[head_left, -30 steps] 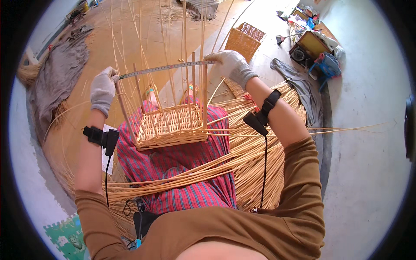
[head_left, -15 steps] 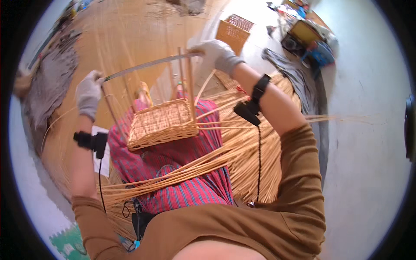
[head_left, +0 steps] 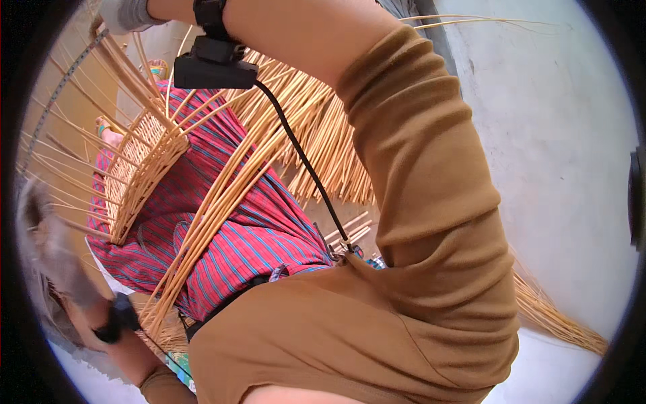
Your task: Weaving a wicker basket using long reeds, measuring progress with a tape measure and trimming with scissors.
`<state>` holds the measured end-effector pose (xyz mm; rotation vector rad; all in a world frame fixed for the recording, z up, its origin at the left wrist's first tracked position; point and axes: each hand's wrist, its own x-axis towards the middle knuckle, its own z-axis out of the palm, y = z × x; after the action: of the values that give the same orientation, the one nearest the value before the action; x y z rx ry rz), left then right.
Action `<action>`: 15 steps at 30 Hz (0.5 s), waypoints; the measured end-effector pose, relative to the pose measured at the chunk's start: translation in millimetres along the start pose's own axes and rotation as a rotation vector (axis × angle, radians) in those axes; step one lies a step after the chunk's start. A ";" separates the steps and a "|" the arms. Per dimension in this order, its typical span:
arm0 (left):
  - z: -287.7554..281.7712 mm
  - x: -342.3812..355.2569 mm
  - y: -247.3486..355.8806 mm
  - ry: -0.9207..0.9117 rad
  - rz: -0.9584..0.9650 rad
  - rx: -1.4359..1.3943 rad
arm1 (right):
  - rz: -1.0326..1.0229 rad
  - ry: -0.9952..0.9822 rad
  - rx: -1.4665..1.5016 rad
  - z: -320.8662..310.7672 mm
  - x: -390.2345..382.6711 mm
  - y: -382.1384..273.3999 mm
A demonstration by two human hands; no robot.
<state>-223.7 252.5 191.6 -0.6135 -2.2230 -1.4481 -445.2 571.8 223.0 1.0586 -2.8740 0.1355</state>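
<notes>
A half-woven wicker basket (head_left: 149,158) rests on my lap at the left, its upright stakes spreading away from me. Along the stakes arcs a thin grey strip with marks on it, like a tape measure (head_left: 48,108). At the top left my right hand (head_left: 128,15), in a light glove, is closed at the strip's upper end beside a thicker stake; the picture's edge cuts part of it off. My left hand (head_left: 50,242), also gloved and blurred by motion, is closed at the strip's lower end near the left rim.
Loose wicker rods (head_left: 222,202) lie across the red striped cloth (head_left: 249,236) on my lap. A large heap of rods (head_left: 330,148) spreads to the right, and another bundle (head_left: 558,313) lies by the pale wall. Black cables hang from the wrist-worn devices (head_left: 212,64).
My view has swung to the right, so basket and hands now appear farther left. The strip, level between both hands before, now slants steeply from upper right to lower left.
</notes>
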 end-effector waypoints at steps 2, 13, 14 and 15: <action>69.8 -47.5 79.6 -0.533 -0.203 0.211 | 0.004 -0.040 0.055 -4.3 -3.1 -1.5; 243.7 -83.0 163.1 -1.250 -0.332 -1.184 | -0.040 -0.080 -0.167 -3.9 -3.1 -11.8; 241.7 -85.7 162.5 -1.231 -0.357 -1.207 | -0.061 -0.080 -0.208 -5.1 -4.2 -12.7; 239.3 -88.6 163.2 -1.220 -0.428 -1.221 | -0.004 -0.076 -0.164 -6.4 -5.6 -13.8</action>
<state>-83.1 520.2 173.4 -1.8473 -1.8475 -3.3019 -431.7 565.6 229.6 1.0603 -2.8885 -0.1414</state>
